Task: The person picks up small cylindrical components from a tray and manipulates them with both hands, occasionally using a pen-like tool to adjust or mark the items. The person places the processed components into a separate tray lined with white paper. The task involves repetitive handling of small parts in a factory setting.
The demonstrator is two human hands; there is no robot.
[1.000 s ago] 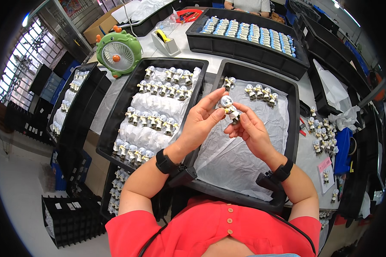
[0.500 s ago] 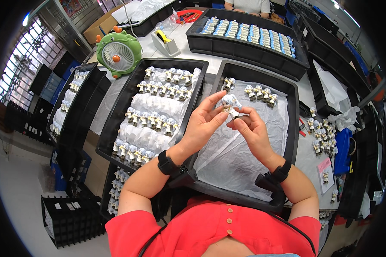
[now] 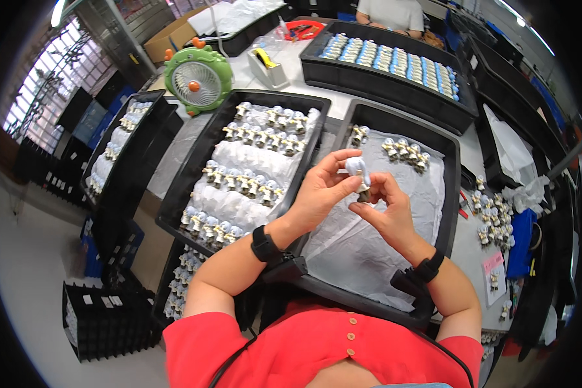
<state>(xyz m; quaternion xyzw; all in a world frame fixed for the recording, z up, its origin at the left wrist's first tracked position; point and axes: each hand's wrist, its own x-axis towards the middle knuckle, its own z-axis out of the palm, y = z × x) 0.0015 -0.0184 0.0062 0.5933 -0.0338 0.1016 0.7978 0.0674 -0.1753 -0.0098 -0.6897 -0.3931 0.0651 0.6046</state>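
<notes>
A small figurine point(image 3: 355, 168) with pale blue-white hair, a white outfit and a dark base is held up between my hands. My left hand point(image 3: 323, 193) pinches it by its upper part, thumb and fingers closed about it. Around the lower part are the fingers and thumb of my right hand point(image 3: 389, 205), which partly hide the base. Beneath both hands lies the right black tray point(image 3: 454, 194), lined with crinkled white tissue point(image 3: 368, 258). Near its far edge stand several similar figurines point(image 3: 405, 152), with a small group point(image 3: 359, 134) in the far left corner.
To the left, another black tray point(image 3: 168, 210) holds rows of figurines on tissue. Behind are a green fan point(image 3: 198, 81), a tape dispenser point(image 3: 268, 70) and a large figurine tray point(image 3: 388, 85). Loose figurines point(image 3: 495, 216) cluster at right. Another person point(image 3: 391, 14) sits across the table.
The figurine has been turned: its front faced up before, and it now stands more upright, seen from its side or back. The whole view has shifted slightly.
</notes>
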